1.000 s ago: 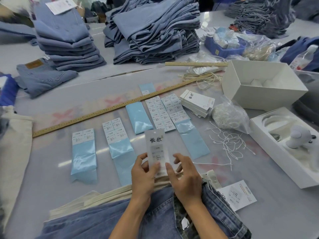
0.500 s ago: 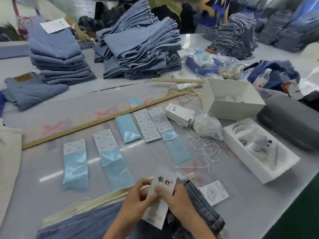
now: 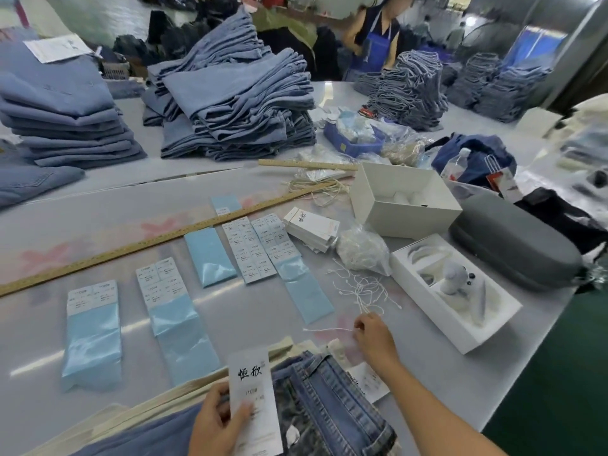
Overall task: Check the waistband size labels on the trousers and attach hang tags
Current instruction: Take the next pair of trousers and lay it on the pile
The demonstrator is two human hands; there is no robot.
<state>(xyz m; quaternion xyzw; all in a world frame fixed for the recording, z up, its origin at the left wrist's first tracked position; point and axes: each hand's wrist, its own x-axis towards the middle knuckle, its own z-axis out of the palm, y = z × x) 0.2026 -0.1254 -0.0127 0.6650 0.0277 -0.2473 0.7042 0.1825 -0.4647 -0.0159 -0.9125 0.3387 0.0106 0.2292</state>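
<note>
Change from half a second ago: I see the right hand has left the hang tag and reached out to the loose white strings on the tabletop, fingers pinching one. Left hand alone grips the tag, thumb across its face, above the trousers at the near edge. Open white box: pale packing. White tray: small white device.
</note>
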